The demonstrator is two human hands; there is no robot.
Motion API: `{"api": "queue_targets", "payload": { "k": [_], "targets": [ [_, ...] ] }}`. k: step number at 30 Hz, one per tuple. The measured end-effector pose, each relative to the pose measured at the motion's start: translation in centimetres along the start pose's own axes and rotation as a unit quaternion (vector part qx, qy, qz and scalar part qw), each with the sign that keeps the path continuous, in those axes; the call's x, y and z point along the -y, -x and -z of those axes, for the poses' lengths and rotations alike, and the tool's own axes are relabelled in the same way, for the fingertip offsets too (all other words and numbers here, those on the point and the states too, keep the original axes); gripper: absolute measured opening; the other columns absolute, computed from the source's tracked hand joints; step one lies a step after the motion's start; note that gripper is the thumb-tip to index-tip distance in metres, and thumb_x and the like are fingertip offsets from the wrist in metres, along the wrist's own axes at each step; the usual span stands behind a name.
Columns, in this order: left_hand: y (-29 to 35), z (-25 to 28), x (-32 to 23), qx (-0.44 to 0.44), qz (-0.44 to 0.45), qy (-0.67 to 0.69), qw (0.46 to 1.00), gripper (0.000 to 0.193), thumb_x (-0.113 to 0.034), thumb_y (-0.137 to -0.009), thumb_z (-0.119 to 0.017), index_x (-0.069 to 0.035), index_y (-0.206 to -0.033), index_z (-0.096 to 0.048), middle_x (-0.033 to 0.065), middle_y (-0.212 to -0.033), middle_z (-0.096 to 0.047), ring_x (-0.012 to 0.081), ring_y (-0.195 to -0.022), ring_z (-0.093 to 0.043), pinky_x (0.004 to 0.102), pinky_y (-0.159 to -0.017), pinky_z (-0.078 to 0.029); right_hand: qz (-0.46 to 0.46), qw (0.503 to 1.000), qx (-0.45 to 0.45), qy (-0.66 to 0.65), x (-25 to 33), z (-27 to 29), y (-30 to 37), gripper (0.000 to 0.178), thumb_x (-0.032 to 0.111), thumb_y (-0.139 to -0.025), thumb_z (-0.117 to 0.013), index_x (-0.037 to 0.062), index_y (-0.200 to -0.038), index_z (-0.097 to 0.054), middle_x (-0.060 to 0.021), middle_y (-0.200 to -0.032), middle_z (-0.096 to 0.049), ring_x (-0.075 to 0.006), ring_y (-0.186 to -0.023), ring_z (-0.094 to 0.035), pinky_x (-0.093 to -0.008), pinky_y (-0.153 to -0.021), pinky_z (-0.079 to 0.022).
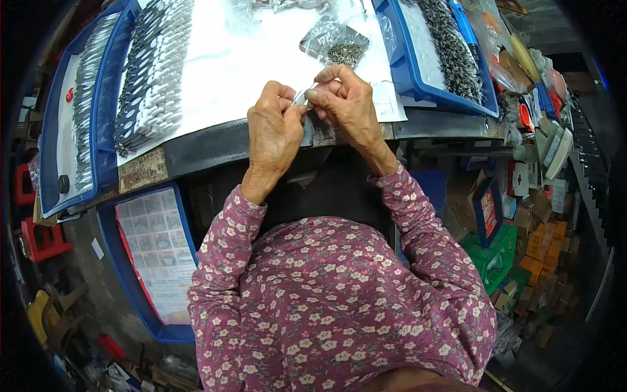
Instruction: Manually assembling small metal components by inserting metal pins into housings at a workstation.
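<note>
Over the table's near edge, my left hand [275, 127] and my right hand [349, 108] meet, thumbs and fingers pinched together. Between the fingertips shows a small, thin whitish piece [300, 97]; its exact kind is too small to make out, and the fingers hide most of it. Just beyond my right hand lies a clear plastic bag [334, 40] with small brownish metal parts in it. White paper [219, 81] covers the tabletop beneath. To the left, stacked rows of slim white-and-black pieces [153, 78] lie on the paper.
A blue tray [104, 111] with rows of slim pieces stands at the far left, another blue tray [418, 91] with dark-tipped pieces at the right. Below the table edge, a blue-rimmed tray [150, 261] sits lower left. Boxes and a green crate [490, 258] crowd the right.
</note>
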State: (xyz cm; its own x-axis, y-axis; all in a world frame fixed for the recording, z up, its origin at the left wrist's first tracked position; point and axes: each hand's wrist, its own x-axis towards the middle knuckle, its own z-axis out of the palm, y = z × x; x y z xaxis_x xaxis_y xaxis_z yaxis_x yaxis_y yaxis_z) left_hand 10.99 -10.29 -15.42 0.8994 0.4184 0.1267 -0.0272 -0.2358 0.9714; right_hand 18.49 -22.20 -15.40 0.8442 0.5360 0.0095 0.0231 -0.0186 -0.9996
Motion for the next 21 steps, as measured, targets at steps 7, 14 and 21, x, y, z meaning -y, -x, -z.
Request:
{"api": "queue_targets", "payload": {
  "k": [7,14,21],
  "targets": [
    [-0.1,0.2,-0.4,0.036,0.096,0.153,0.983,0.007,0.003,-0.076,-0.053,0.003,-0.08,-0.048,0.0077,-0.062,-0.06,0.0086,-0.051,-0.054,0.0205,-0.044,-0.041,0.06,0.996,0.067,0.021,0.3,0.1,0.2,0.029,0.006,-0.083,-0.055,-0.006,-0.109,-0.049,-0.0023,-0.07,-0.052,-0.0057,-0.057,-0.05,-0.0163,-0.047,-0.039],
    [-0.4,1.7,-0.2,0.124,0.167,0.234,0.95,0.011,-0.003,-0.078,-0.056,0.001,-0.086,-0.049,0.0069,-0.063,-0.058,0.0049,-0.046,-0.046,0.0156,-0.038,-0.031,0.031,0.994,0.096,-0.048,0.1,0.6,0.1,0.024,0.009,-0.085,-0.055,-0.0056,-0.103,-0.054,-0.0011,-0.067,-0.052,-0.0048,-0.056,-0.049,-0.0152,-0.045,-0.037],
    [-0.3,2.0,-0.3,0.161,0.173,0.29,0.927,0.011,-0.007,-0.08,-0.056,0.001,-0.086,-0.049,0.0081,-0.062,-0.057,0.0046,-0.044,-0.044,0.0151,-0.036,-0.029,-0.019,0.981,0.109,-0.158,-0.7,0.7,0.1,0.018,0.01,-0.086,-0.053,-0.0055,-0.095,-0.057,-0.0027,-0.067,-0.053,-0.0054,-0.055,-0.048,-0.0145,-0.043,-0.036]
  ]
}}
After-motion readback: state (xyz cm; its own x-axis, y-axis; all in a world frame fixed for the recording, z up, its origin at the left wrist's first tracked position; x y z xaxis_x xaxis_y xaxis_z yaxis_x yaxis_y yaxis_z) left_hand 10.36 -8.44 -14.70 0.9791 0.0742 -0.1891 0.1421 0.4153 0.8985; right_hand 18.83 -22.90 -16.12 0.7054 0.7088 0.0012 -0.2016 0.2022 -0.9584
